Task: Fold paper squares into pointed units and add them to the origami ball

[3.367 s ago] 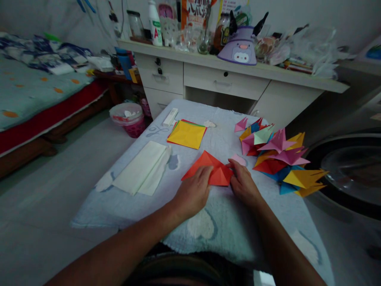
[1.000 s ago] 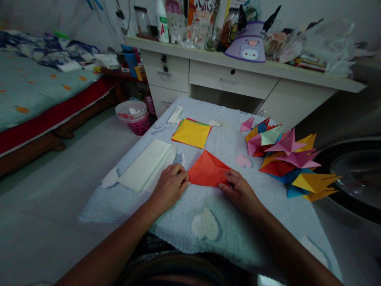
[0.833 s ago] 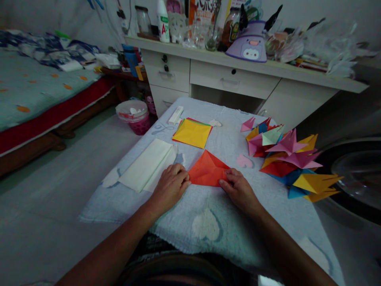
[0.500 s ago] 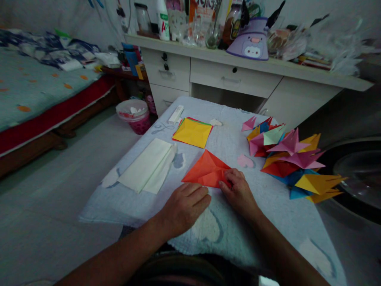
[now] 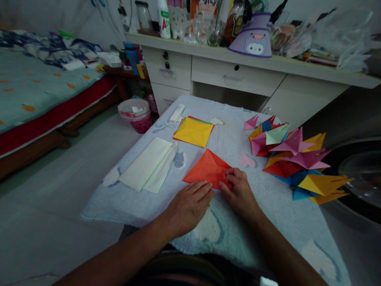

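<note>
An orange-red sheet of origami paper, folded to a triangle-like shape with creases, lies on the cloth in front of me. My left hand rests at its lower edge, fingers stretched out and lying flat. With thumb and fingers, my right hand pinches the paper's right corner, partly covering it. Beyond the sheet sits a stack of square coloured papers, yellow on top. Several folded paper figures in pink, yellow, blue and red are heaped to the right.
A pale folded cloth or paper lies on the left of the cloth-covered table, and a narrow white box stands behind it. A pink waste bin is on the floor. Behind are a white desk with drawers and a bed.
My left fingers have uncurled from a loosely closed shape and now lie flat along the paper's lower edge. My right hand stays at the corner. The view has shifted slightly.
</note>
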{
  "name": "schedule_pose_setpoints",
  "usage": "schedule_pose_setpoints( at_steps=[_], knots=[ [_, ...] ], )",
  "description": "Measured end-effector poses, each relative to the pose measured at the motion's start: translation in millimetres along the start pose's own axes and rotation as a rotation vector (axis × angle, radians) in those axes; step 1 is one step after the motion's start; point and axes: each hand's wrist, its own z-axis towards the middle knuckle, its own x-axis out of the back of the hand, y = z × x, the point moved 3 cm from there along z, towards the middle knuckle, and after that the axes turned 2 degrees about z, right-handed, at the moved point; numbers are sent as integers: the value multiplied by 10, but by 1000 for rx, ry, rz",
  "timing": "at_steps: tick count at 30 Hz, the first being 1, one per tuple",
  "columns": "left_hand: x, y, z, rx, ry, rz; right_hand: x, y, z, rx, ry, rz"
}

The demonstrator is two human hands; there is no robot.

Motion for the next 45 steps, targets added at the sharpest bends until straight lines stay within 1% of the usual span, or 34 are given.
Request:
schedule_pose_setpoints(
  at_steps=[2, 5, 7, 10, 11, 13, 16, 19, 26, 29, 33, 41, 45],
  knots=[
    [25, 5, 9, 3, -4, -28, -6, 19, 9, -5, 12, -4],
    [104, -17, 7, 28, 30, -80, -14, 46, 15, 2, 40, -14],
    [179, -78, -7, 112, 73, -99, -14, 55, 13, 10, 42, -14],
    [286, -229, -37, 316, 125, -86, -7, 51, 2, 9, 28, -8],
    [305, -276, -42, 361, 116, -86, -5, 48, -3, 9, 26, -2],
    [319, -348, -36, 404, 84, -94, 0, 44, -14, 8, 34, 12],
    [300, -414, -1, 430, 52, -107, 6, 47, -28, 2, 42, 26],
    [278, -446, 35, 450, 63, -110, 27, 52, -39, 0, 15, 39],
    [288, -468, 51, 444, 21, -185, 126, 34, -88, 42, -147, 110],
    [292, -475, 37, 445, 25, -205, 142, 45, -105, 37, -174, 127],
    [279, -475, 26, 446, 22, -200, 131, 83, -102, -11, -145, 108],
    [244, -461, 43, 472, 13, -90, 60, 78, -81, -103, -16, -47],
    [240, -441, 70, 491, 0, -34, 39, 68, -76, -156, -2, -91]
  ],
)
